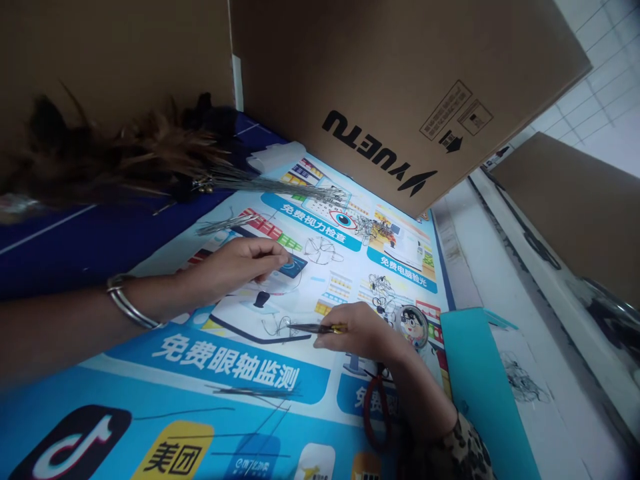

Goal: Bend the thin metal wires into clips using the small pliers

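Observation:
My right hand [357, 328] is closed around slim tweezers [315, 328] with dark tips and a yellow-and-black grip. Their points touch or hover over a small tangle of thin wire [276, 325] lying on the printed sheet. To the upper left, my left hand [253, 261] has its fingers curled together, thumb against the fingertips. Whether anything is pinched there, I cannot make out. Just right of those fingers sits a flower-shaped wire loop [323, 251]. Under my right forearm is a tool with red looped handles [376, 412], partly hidden.
Long straight wires [280, 185] and brown feathers [130, 153] lie at the back left. Bent wire pieces [381, 293] surround a round tin [414, 325] at the right. Cut wires [255, 392] lie in front. A cardboard box [380, 80] walls the back; a teal box [483, 387] stands right.

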Tool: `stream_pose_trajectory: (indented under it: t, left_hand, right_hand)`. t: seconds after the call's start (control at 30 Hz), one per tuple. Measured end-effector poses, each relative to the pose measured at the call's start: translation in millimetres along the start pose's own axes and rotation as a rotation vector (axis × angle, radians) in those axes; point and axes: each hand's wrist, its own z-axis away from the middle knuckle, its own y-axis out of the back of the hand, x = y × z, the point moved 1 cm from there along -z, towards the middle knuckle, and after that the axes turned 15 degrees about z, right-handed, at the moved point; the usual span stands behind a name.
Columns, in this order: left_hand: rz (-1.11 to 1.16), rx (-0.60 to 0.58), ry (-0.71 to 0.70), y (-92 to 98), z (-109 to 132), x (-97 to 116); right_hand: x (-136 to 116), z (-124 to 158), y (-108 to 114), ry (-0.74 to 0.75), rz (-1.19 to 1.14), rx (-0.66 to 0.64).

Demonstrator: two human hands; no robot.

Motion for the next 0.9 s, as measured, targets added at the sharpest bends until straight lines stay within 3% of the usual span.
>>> stream_pose_trajectory:
  t: [0.17, 0.57, 0.9]
  left_hand:
    - [-0.008, -0.021, -0.013, -0.1, -0.9, -0.5]
    - [-0.022, -0.004, 0.017, -0.8, -0.8, 0.0]
    - [-0.008, -0.003, 0.031, -0.5, -0.1, -0.7]
  right_hand:
    - [-11.7, -3.1, 1.4, -0.043, 0.045, -0.030]
    - [-26.3, 5.8, 11.5, -0.377, 0.467, -0.073]
    - [-25.8, 12.7, 12.1, -0.344, 0.538, 0.016]
